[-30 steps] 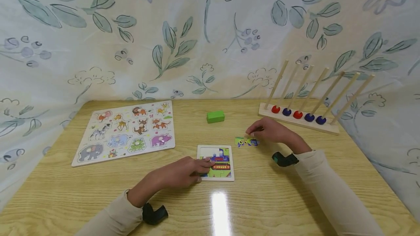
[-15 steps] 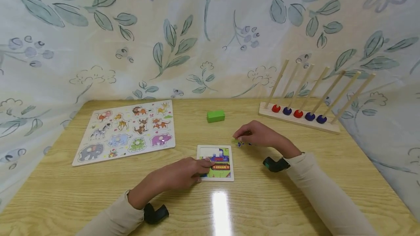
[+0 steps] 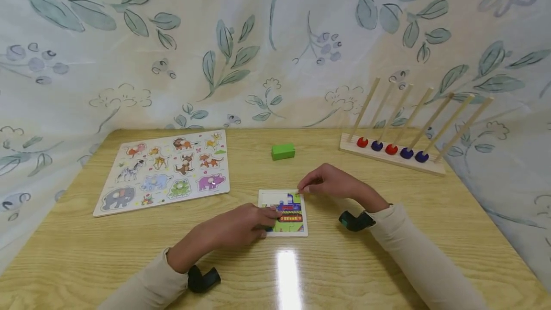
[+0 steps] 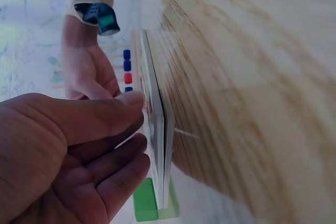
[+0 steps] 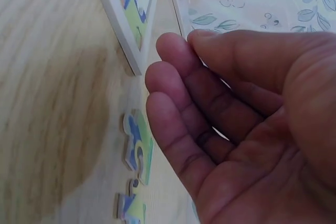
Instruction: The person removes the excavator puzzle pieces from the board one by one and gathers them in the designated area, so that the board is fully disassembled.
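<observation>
Fingers of the left hand (image 3: pixel 241 226) are rested, relaxed, on the left side of the puzzle tray (image 3: pixel 290 234), which is laid flat on the table (image 3: pixel 353 271). Just by its far right corner, the right hand (image 3: pixel 336 183) is held with fingers narrow, thumb against index; whether anything is pinched cannot be told. Near that edge, 2 loose pieces (image 5: pixel 137 140) are seen. Farther off, room is left between the tray and the animal board (image 3: pixel 171 154), green block (image 3: pixel 282 151) and peg stand (image 3: pixel 373 153). Compared with 0.5 s ago, the right hand has been shifted tray-ward; the left has been kept in place.
</observation>
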Action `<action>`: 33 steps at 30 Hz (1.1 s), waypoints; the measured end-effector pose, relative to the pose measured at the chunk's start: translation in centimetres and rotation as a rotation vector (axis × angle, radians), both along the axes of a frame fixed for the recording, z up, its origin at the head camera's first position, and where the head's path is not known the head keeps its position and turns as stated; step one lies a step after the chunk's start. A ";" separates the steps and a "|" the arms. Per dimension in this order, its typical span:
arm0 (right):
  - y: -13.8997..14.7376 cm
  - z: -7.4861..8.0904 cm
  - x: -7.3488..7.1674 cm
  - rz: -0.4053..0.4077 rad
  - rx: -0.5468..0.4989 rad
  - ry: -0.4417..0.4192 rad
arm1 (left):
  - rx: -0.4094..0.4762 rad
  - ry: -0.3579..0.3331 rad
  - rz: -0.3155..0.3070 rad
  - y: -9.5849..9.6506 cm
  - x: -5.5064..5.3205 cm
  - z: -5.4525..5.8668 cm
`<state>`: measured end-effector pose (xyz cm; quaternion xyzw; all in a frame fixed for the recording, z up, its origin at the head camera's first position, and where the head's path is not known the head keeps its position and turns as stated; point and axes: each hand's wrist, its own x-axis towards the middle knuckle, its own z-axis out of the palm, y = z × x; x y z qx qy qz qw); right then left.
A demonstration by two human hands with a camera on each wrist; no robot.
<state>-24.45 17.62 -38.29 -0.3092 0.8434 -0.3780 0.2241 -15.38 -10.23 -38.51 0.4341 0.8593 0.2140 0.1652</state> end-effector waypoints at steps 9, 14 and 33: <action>-1.1 -0.1 0.4 0.088 -0.026 0.020 | 0.002 -0.047 -0.044 0.3 -0.5 -0.2; -1.4 -0.1 0.5 0.106 -0.019 0.007 | -0.018 -0.065 -0.114 0.8 -0.8 -0.5; -2.4 -0.4 0.1 0.166 -0.028 -0.012 | -0.062 -0.107 -0.177 0.7 -1.0 -0.2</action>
